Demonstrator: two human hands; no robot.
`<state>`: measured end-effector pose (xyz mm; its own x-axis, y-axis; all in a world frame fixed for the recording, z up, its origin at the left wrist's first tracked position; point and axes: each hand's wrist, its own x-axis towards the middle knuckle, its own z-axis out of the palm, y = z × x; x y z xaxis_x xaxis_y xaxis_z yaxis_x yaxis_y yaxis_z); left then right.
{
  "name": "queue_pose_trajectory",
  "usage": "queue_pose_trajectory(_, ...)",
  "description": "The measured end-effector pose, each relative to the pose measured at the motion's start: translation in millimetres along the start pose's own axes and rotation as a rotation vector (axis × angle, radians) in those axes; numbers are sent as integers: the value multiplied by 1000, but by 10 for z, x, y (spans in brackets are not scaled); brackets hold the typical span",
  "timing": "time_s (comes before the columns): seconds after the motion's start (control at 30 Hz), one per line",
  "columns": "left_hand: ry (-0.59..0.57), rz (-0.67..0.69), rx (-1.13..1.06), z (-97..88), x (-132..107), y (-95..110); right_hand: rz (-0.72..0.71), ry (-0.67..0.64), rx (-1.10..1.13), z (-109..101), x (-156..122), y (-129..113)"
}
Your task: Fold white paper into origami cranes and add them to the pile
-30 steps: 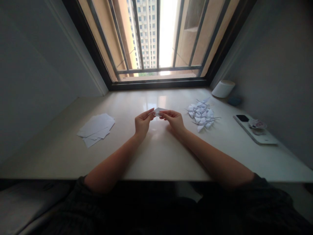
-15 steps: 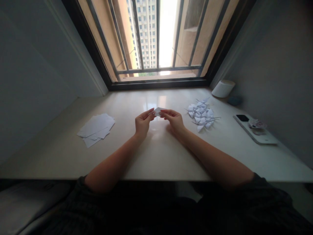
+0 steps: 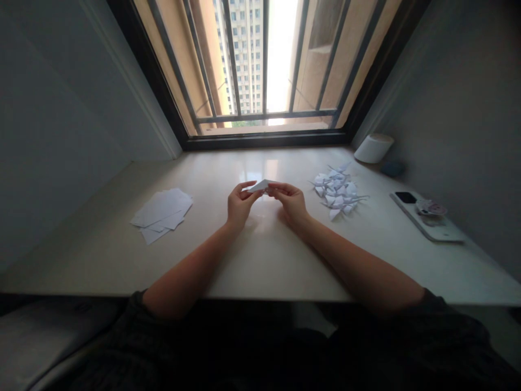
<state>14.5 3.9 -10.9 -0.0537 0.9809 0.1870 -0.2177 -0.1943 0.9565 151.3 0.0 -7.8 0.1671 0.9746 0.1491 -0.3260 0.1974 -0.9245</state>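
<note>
Between my hands, just above the middle of the white tabletop, is a small folded piece of white paper (image 3: 259, 185) with a low peaked upper edge. My left hand (image 3: 241, 203) pinches its left end between thumb and fingers. At the right end, the thumb and fingertips of my right hand (image 3: 291, 200) close on it. My fingertips hide part of its lower edge. To the right lies a pile of folded white paper pieces with thin points (image 3: 337, 190), perhaps paper cranes. A loose stack of white paper sheets (image 3: 165, 210) lies to the left.
A phone (image 3: 425, 217) with a decorated grip on its back lies at the right. Behind it, a white cylinder (image 3: 373, 148) and a small dark object (image 3: 392, 168) stand by the wall. A barred window (image 3: 264, 142) borders the table's far side.
The left fingers have shifted on the folded paper, and its pale peaked face now shows more widely toward the left. The view has moved slightly.
</note>
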Motion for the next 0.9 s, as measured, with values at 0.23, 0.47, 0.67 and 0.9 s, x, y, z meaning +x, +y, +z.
queue_pose_trajectory(0.23, 4, 7, -30, 1, 9, 15, 0, -29, -23, -14, 10, -7)
queue_pose_trajectory(0.47, -21, 15, -33, 28, 8, 73, 2, -42, -25, -45, 58, -10)
queue_pose_trajectory(0.67, -34, -20, -21, 26, 0, 75, 5, -28, -15, -65, 79, 7)
queue_pose_trajectory(0.9, -76, -48, 8, -8, 13, 51, 2, -23, -14, -103, 112, 29)
